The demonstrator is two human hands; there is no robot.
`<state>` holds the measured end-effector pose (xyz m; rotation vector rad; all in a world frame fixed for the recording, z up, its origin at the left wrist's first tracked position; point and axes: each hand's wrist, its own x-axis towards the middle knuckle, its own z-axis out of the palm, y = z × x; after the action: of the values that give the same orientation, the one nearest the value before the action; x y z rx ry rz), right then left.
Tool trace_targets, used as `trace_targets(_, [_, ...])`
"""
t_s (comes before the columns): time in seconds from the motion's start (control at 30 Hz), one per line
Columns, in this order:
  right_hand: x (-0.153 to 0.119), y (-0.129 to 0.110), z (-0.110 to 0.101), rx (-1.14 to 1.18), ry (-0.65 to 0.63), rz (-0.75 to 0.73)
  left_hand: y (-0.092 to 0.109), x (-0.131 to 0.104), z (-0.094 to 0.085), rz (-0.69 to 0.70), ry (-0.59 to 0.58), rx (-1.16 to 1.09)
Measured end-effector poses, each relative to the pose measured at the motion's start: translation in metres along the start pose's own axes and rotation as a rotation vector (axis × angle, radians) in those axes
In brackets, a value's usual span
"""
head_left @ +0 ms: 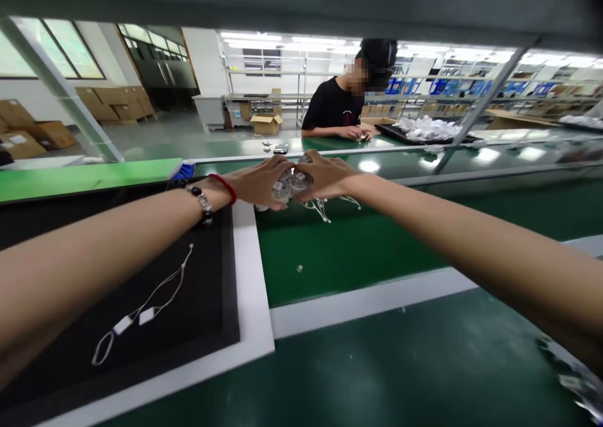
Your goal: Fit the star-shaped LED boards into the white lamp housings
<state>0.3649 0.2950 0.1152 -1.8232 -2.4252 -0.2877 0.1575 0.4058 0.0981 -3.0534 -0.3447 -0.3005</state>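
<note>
Out in front of me, over the far part of the green work surface, my left hand (259,182) and my right hand (325,174) meet with curled fingers around a cluster of clear, round plastic-looking pieces (282,189). Their exact kind is hard to make out, and fingers partly cover them. Thin white cords (321,211) with small ends show just below my right hand; whether they join the held pieces I cannot tell. Below my left forearm, a thin white cord with two white tabs (147,316) lies in a black tray with a white rim (252,276).
Across the bench a person in a black shirt (332,110) handles something small. Beside them, a black tray (405,135) holds a white heap (428,127). A slanted metal post (490,94) rises at right. Shiny clear packaging (577,383) lies at the lower right.
</note>
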Motion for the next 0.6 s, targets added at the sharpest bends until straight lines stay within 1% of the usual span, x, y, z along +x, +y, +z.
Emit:
trace_targets(0.1, [0.057,0.034,0.033,0.062,-0.066,0.073,-0.061,0.033,0.024,-0.071,-0.056,-0.005])
trace_targets(0.17, [0.092,0.051,0.058,0.097,-0.104,0.102,-0.094,0.048,0.042,-0.116,-0.084,-0.011])
trace_targets(0.23, [0.122,0.062,0.083,0.126,-0.138,0.124,-0.121,0.056,0.062,-0.176,-0.098,-0.018])
trace_targets(0.3, [0.144,0.068,0.106,0.154,-0.166,0.152,-0.141,0.06,0.082,-0.257,-0.108,-0.025])
trace_targets(0.4, [0.163,0.069,0.133,0.194,-0.2,0.214,-0.157,0.064,0.107,-0.393,-0.131,-0.038])
trace_targets(0.47, [0.167,0.069,0.145,0.224,-0.222,0.262,-0.16,0.064,0.116,-0.467,-0.149,-0.043])
trace_targets(0.53, [0.168,0.073,0.148,0.247,-0.228,0.294,-0.157,0.062,0.116,-0.52,-0.155,-0.034])
trace_targets(0.6, [0.163,0.085,0.144,0.25,-0.205,0.308,-0.15,0.054,0.106,-0.551,-0.152,-0.009])
